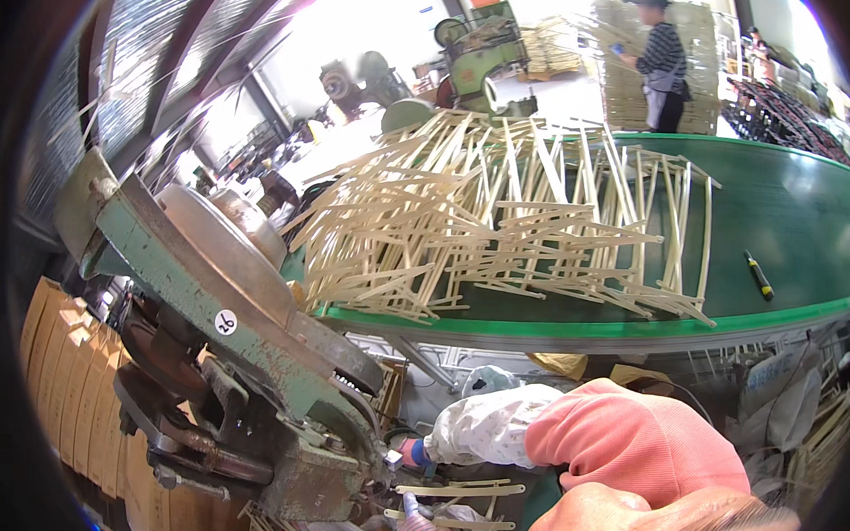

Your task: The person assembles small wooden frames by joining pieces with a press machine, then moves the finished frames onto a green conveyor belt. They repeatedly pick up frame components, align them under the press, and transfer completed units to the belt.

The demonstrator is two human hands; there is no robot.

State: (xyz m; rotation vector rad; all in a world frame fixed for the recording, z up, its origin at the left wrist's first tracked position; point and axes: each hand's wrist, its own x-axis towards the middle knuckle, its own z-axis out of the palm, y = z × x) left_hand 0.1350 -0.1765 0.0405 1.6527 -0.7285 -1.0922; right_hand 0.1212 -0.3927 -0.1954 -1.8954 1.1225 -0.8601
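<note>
I have the left hand—striped glove—at two pale, flat, round-ended strips near the lower end of the worn green metal machine. The right hand, blue-and-pink gloved, is beside that end. I cannot tell either grip. A strip pile covers part of the green-topped table.

At left, a machine. To its right, a desk carries a heap of strips, with 1 hand tool right of the heap. Behind the desk, a worker. Before it, the right hand and left hand, near the machine.
</note>
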